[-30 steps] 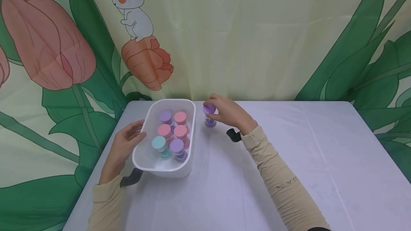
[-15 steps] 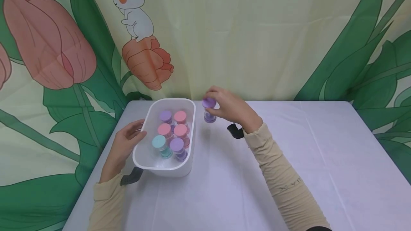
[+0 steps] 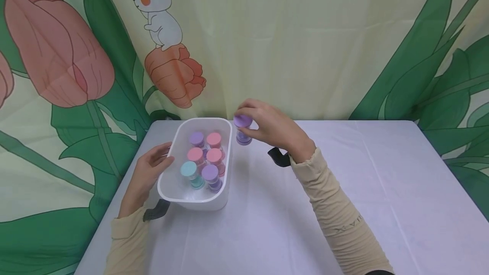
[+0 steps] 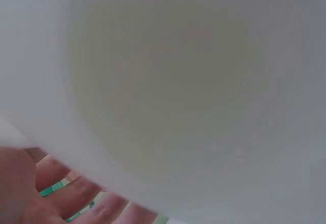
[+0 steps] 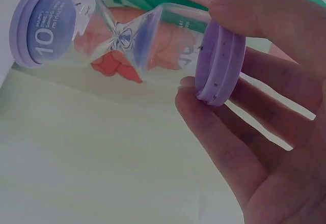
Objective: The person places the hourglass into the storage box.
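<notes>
Right hand [image 3: 273, 128] raised above the white table [image 3: 344, 190], fingertips [image 5: 204, 99] pinching the top cap of a purple sand timer [image 3: 243, 130]; timer clear of the tabletop, just beside the far right corner of the white bin [image 3: 191, 200] and not inside it. Seen close in the right wrist view: purple cap gripped between thumb and fingers, clear hourglass body with purple sand, a "10" printed on the free end cap. Left hand [image 3: 147, 177] laid against the bin's left wall, fingers only loosely bent and touching the rim, not wrapped round it; left wrist view filled by the blurred white wall, fingers [image 4: 76, 193] showing at the bottom edge. Inside the bin, six more timers standing upright in two rows: purple timer [image 3: 197, 139] and pink timer [image 3: 214, 139] at the back, two pink in the middle, teal timer [image 3: 189, 169] and another purple at the front. Behind the table, a cloth backdrop [image 3: 267, 41] printed with tulips, leaves and a white rabbit.
</notes>
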`<action>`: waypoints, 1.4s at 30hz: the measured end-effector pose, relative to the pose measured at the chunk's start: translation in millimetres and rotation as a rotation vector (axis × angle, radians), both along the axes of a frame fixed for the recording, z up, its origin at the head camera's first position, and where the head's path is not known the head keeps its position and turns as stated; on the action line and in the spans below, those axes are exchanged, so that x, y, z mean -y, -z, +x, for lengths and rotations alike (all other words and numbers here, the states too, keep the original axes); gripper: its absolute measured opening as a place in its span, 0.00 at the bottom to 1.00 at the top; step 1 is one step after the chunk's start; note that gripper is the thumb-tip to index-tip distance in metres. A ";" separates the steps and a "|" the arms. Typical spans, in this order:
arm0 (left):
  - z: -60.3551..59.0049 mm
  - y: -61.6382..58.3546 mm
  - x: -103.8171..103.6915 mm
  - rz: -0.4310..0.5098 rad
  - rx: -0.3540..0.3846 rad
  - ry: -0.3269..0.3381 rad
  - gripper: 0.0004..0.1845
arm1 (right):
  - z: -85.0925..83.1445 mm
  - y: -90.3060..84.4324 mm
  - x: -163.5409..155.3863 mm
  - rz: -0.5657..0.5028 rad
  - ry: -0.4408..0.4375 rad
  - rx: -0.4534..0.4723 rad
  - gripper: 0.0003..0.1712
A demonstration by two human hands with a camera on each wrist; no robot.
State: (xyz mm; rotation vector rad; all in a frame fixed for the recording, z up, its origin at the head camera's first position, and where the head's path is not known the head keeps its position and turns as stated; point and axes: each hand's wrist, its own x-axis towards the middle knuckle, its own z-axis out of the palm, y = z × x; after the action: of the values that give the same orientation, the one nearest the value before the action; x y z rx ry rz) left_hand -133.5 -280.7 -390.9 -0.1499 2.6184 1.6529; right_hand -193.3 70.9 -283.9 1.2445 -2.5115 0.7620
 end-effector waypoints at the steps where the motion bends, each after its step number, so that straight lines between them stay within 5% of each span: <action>1: 0.1 0.1 0.0 -0.004 -0.003 -0.001 0.34 | 1.3 -1.5 0.5 -0.002 -0.007 -0.010 0.17; 21: 0.5 0.9 -0.1 -0.013 -0.011 -0.007 0.34 | 20.4 -9.2 10.0 -0.062 -0.143 -0.178 0.16; 42: 2.0 -0.4 -0.2 -0.017 0.006 -0.003 0.35 | 37.9 -1.4 27.7 -0.084 -0.241 -0.198 0.14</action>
State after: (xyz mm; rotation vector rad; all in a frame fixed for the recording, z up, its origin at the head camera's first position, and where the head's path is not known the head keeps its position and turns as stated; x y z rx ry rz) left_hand -131.5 -280.5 -390.5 -0.1586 2.6298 1.6294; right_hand -155.4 43.2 -282.6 1.5299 -2.1775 0.7464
